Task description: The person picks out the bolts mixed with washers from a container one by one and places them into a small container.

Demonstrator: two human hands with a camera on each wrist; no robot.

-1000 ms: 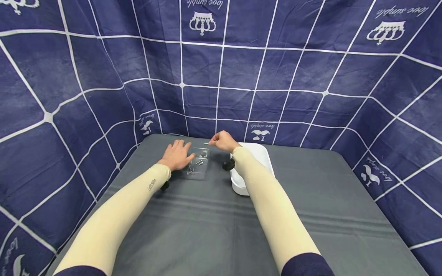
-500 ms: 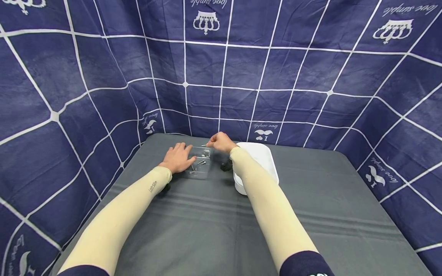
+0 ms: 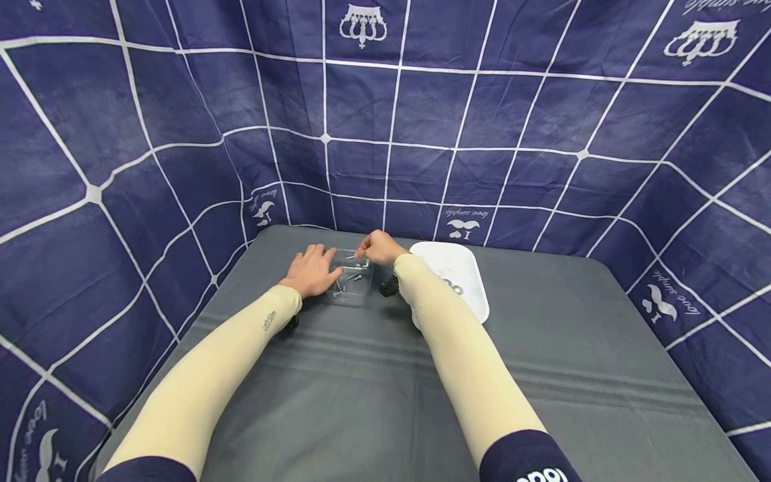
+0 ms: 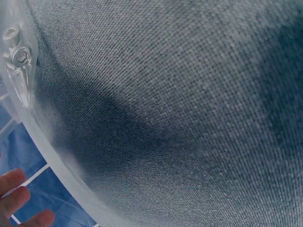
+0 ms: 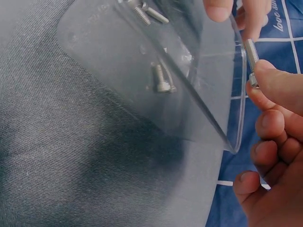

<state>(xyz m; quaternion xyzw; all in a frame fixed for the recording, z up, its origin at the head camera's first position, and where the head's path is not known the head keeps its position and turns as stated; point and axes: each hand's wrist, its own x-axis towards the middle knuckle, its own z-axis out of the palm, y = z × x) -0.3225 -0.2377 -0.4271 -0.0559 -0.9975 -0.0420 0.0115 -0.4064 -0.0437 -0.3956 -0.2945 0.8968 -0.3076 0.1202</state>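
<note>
A clear divided plastic box (image 3: pixel 345 300) lies on the grey-covered table, with several metal bolts (image 5: pixel 162 79) in its compartments. My left hand (image 3: pixel 308 270), fingers spread and straight, rests at the box's left side. In the right wrist view, the thumb and index finger of my right hand (image 5: pixel 277 125) pinch a small socket-head bolt (image 5: pixel 251 54), its threaded end pointing away from the palm. That hand (image 3: pixel 381 248) is over the box's far right part in the head view. The left wrist view catches more bolts (image 4: pixel 21 56) through the clear plastic.
Right of the box stands a white tray (image 3: pixel 476 281), partly covered by my right forearm; a few grey ring-shaped pieces (image 3: pixel 453 287) show inside. A blue curtain with white lines (image 3: pixel 421 107) surrounds the table (image 3: pixel 373 402) at the back and sides.
My right hand has moved left with the bolt, from beside the box's far right corner to over its far compartment. The left hand stays at the box. The head view has shifted slightly.
</note>
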